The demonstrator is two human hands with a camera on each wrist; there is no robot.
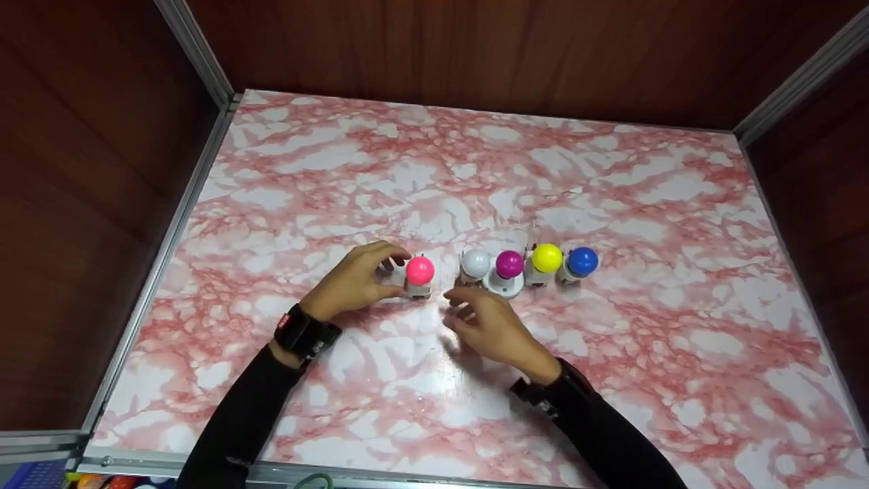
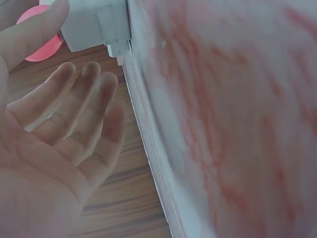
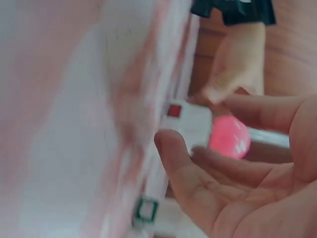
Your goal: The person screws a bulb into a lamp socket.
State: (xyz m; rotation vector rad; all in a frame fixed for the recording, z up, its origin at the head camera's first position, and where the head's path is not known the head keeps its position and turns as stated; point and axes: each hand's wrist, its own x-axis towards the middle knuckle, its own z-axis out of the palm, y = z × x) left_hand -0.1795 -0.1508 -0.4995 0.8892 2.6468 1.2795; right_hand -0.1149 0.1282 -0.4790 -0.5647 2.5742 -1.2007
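Note:
A pink bulb (image 1: 420, 270) stands upright in a white holder (image 1: 419, 291) left of the row. My left hand (image 1: 358, 278) is beside it, fingers loosely bent; its thumb overlaps the holder's edge in the left wrist view, and I cannot tell whether it touches. My right hand (image 1: 491, 324) hovers with relaxed fingers between that holder and the row, holding nothing. In the row stand a white bulb (image 1: 475, 263), a magenta bulb (image 1: 509, 263), a yellow bulb (image 1: 547, 258) and a blue bulb (image 1: 583, 261). A red switch (image 3: 174, 110) shows on the pink bulb's holder.
All the bulbs stand on a red-and-white marbled table (image 1: 407, 163). Dark wood panels (image 1: 475, 54) with metal framing enclose its back and sides. Colourful items (image 1: 115, 481) lie beyond the front left corner, by a green loop (image 1: 313, 481) at the front edge.

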